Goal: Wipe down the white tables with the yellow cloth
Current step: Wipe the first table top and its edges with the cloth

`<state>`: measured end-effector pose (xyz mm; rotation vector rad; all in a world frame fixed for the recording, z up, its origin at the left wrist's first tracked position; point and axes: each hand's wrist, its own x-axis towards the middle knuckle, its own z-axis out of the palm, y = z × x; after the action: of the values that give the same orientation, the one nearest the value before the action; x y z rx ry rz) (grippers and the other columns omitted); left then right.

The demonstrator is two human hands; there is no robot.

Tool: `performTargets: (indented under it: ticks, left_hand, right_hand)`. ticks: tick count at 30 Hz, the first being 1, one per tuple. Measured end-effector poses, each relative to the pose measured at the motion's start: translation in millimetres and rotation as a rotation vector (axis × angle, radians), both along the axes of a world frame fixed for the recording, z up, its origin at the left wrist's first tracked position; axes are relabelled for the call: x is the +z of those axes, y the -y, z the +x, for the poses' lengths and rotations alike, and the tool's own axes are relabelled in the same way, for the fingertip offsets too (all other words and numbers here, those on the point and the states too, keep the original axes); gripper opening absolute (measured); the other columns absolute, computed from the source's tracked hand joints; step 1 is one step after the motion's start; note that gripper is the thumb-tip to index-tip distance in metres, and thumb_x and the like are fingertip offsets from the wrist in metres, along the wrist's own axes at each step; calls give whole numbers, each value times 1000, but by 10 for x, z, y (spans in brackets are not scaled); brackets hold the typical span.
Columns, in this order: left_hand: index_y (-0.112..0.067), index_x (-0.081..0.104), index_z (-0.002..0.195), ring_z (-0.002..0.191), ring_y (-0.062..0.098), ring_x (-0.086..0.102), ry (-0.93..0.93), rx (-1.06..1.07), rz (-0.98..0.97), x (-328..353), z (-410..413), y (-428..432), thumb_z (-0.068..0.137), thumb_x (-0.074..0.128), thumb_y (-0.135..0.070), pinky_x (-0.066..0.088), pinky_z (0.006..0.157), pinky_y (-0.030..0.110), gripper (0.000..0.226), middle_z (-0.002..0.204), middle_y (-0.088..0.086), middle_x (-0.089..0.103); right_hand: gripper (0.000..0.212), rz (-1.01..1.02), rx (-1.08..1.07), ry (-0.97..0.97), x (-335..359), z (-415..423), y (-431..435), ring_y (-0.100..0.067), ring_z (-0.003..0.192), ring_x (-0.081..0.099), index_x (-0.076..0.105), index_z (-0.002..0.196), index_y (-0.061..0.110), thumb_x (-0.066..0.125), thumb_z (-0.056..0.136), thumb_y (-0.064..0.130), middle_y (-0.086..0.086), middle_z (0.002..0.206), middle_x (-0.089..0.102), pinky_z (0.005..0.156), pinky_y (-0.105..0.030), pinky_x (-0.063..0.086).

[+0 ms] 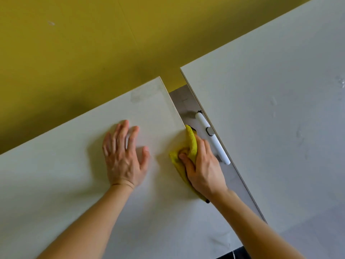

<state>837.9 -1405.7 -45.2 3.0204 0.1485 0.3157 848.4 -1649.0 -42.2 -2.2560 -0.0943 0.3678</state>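
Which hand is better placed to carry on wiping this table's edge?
Right. The right hand grips the yellow cloth at the white table's edge; the left hand lies flat on it, holding nothing.

1. Yellow-green floor (84, 43): fills the upper left of the view and is crossed by thin seam lines.
2. Small pale mark (50, 23): on that floor, near the top left.
3. Grey metal panel (183, 101): a narrow wedge at centre right.
4. White rod (217, 144): lies diagonally along the panel.
5. Dark-edged grey bracket (210, 131): clasps the rod near its middle.
6. Dark patch (237, 254): at the bottom edge.
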Motion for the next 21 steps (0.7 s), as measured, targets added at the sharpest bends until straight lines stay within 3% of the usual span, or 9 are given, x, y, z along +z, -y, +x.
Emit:
performTargets:
  ticks: [5, 8, 10, 16, 18, 21]
  left_hand:
    - [-13, 56, 155, 156, 38, 41, 8, -8, 6, -9, 13, -1, 102, 57, -40, 29, 125, 61, 60, 171, 12, 40]
    - [-14, 57, 153, 155, 37, 41, 13, -4, 16, -14, 16, 4, 104, 51, -46, 30, 125, 61, 59, 170, 12, 42]
    - [-15, 57, 153, 155, 37, 41, 16, -6, 23, -23, 14, 6, 103, 52, -45, 30, 125, 61, 59, 170, 12, 42]
    - [-15, 53, 157, 158, 37, 38, 13, 5, -2, -15, -4, 33, 103, 53, -42, 28, 126, 61, 61, 172, 11, 39]
    - [-15, 53, 157, 159, 36, 37, 13, 7, 3, -18, 4, 32, 103, 53, -42, 27, 126, 61, 60, 172, 10, 39]
    - [-14, 55, 155, 157, 36, 40, 32, -11, 7, -39, -1, 12, 102, 55, -40, 29, 126, 62, 59, 171, 11, 40]
  right_hand:
    - [73, -80, 24, 35, -24, 1073, -689, -40, 123, 60, 33, 162, 13, 60, 105, 50, -12, 143, 51, 93, -48, 51]
    - [68, -85, 52, 44, -13, 1616, -996, -43, 124, 59, 37, 157, 9, 58, 107, 50, -16, 140, 52, 92, -47, 49]
    - [67, -74, 35, 59, -47, 1486, -901, -42, 123, 59, 37, 158, 11, 57, 108, 50, -14, 140, 53, 91, -47, 49]
    - [74, 21, 1, -24, 37, -182, 129, -24, 123, 59, 24, 169, 32, 58, 107, 54, 5, 144, 51, 94, -40, 52]
    - [76, -30, 23, -50, 38, -123, 110, -27, 127, 58, 23, 169, 29, 58, 106, 55, 4, 150, 47, 96, -41, 52]
    - [79, -75, 20, 17, 6, 634, -407, -34, 130, 56, 26, 167, 18, 60, 105, 53, -6, 152, 46, 94, -45, 50]
